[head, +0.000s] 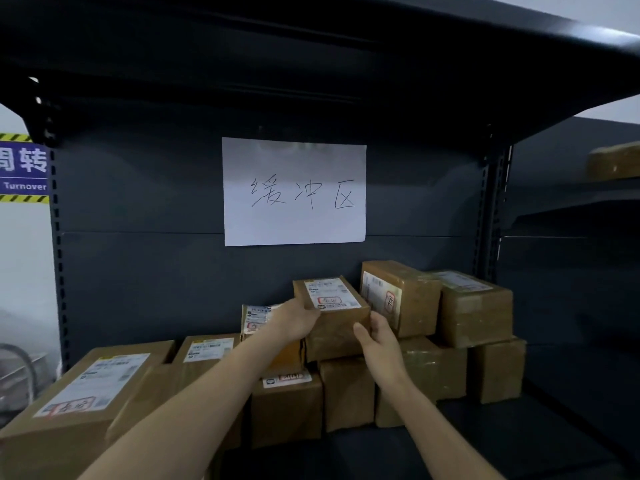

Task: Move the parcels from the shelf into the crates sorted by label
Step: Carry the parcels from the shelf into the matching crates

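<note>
A small brown parcel (337, 327) with a white label and red stamp on top sits on the stack in the middle of the dark shelf (450, 455). My left hand (299, 322) grips its left side. My right hand (379, 336) holds its front right corner. Several other taped brown parcels surround it: a large flat parcel (79, 400) at the left, an upright parcel (401, 296) just behind to the right, and a further parcel (474, 310) at the far right. No crates are in view.
A white paper sign (294, 192) with handwriting hangs on the shelf's back panel. The upper shelf board (311, 64) overhangs close above. A blue Turnover sign (24, 168) is at the left. Another shelf bay at the right holds a box (613, 162).
</note>
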A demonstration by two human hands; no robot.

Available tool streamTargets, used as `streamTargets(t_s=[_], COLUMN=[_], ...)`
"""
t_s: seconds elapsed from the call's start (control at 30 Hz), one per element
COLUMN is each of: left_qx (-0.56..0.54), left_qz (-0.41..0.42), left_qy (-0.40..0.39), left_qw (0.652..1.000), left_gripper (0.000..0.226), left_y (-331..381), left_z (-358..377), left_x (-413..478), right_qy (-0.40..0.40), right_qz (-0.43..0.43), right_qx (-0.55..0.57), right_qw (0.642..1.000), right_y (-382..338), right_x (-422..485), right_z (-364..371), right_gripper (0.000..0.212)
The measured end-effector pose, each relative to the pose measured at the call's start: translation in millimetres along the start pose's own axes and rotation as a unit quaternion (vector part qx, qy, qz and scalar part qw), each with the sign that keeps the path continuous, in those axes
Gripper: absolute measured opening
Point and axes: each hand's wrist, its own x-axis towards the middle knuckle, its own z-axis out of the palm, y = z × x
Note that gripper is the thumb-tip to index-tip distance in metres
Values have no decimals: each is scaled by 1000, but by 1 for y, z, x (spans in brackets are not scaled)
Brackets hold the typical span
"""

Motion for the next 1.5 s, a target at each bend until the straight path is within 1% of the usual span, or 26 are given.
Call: streamTargets(t_s=[0.17,0.23,0.3,0.37,0.47,0.53,0.57,0.63,0.77,0.83,0.93,1.03,1.13,1.23,1.3,1.37,1.4,1.5], left_qx=[20,31,55,56,16,-2,0,20,62,69,62,46,23,-21,-49,-89,-117,-245], left_qz=[-2,19,40,67,134,156,161,168,152,149,154,162,182,191,182,145,134,124], left_qy=[-10,11,58,91,98,79,71,69,48,35,32,44,60,64,80,102,104,44], left_qw=[1000,999,996,992,986,985,984,983,985,986,986,985,981,979,979,980,979,960], left_gripper=[36,40,48,49,44,39,37,34,42,44,44,38,29,33,41,56,58,44], left_y=[-2,2,12,30,58,69,71,71,63,61,59,61,61,61,62,64,63,65], left_z=[5,8,11,16,30,43,49,55,52,51,50,49,53,57,60,62,63,60], left_x=[-3,-2,-1,-4,-7,-5,-2,3,10,10,9,7,5,-4,-13,-25,-31,-61], right_qy=[-14,1,39,85,149,176,177,153,76,64,90,136,169,184,181,171,162,140], right_qz=[8,-11,-48,-79,-103,-113,-111,-91,-41,-27,-44,-63,-76,-96,-100,-100,-99,-72], right_qx=[-19,-32,-55,-79,-145,-217,-253,-309,-371,-392,-400,-338,-205,-56,35,130,172,255], right_qw=[1000,999,997,990,973,954,945,934,924,917,911,929,961,977,978,971,967,954], right_y=[0,-6,-13,-20,-25,-28,-29,-30,-25,-21,-19,-22,-25,-27,-27,-26,-25,-18], right_x=[-3,-3,-2,5,23,39,47,62,82,88,88,79,61,35,16,-2,-10,-33], right_z=[-5,-12,-24,-41,-70,-85,-90,-94,-91,-90,-90,-91,-95,-98,-99,-99,-99,-95], right_gripper=[51,50,48,44,43,45,48,59,72,73,66,57,51,41,39,35,31,22])
